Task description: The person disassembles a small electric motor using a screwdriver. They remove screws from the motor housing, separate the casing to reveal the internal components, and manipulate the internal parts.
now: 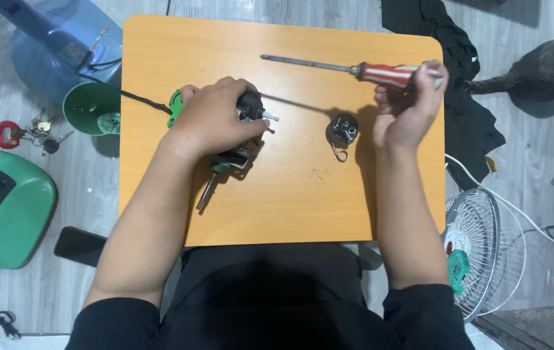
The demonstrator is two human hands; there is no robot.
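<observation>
Left hand [215,120]: clamped over small motor [241,129] on worktop [290,207].
Right hand [406,110]: gripping screwdriver [354,69] (lifted).
Progress: round part [342,129] lies apart; motor seemingly half dismantled.

The head camera looks straight down, from close above, at an orange table [290,207].

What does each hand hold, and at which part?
The right hand holds a screwdriver by its red-and-white striped handle. The left hand grips a black-and-green fan motor assembly from above, on the orange table.

Bare table [290,207] near edge, small round part [342,129] between hands
</observation>
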